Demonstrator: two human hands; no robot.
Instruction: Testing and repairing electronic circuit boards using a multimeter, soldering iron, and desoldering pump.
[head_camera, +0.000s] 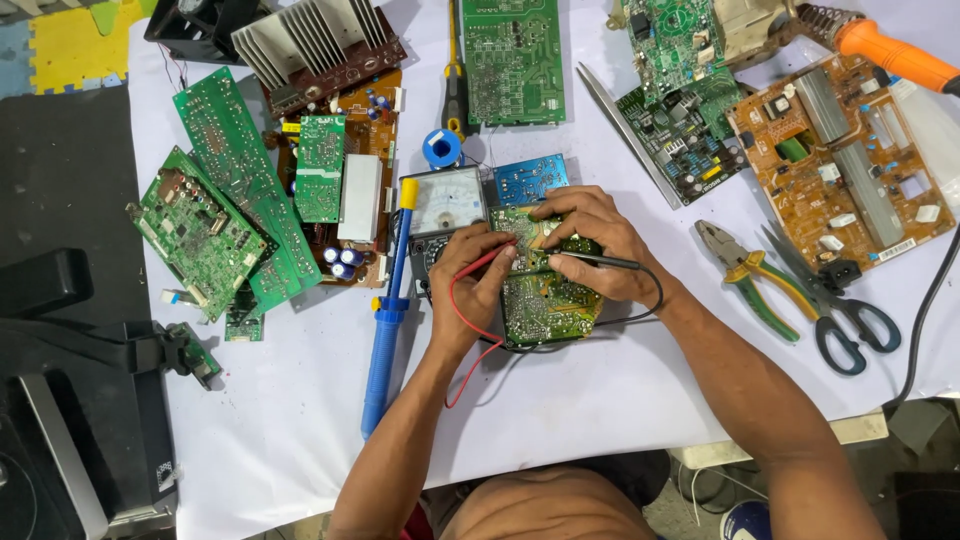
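A green circuit board (548, 305) lies on the white table cover in front of me. My left hand (470, 285) grips a red test probe (492, 257) whose tip touches the board's upper left part. My right hand (600, 245) rests on the board's top and holds a black test probe (598, 260) pointed left onto it. Red and black leads loop down below the board. An analog multimeter (443, 205) with a white dial sits just left of the board, beside my left hand.
A blue desoldering pump (385, 330) lies left of my left arm. Pliers (745, 275) and scissors (845, 320) lie to the right. Several circuit boards, a heatsink (305, 40), a solder spool (442, 147) and an orange soldering gun (890, 55) crowd the far table.
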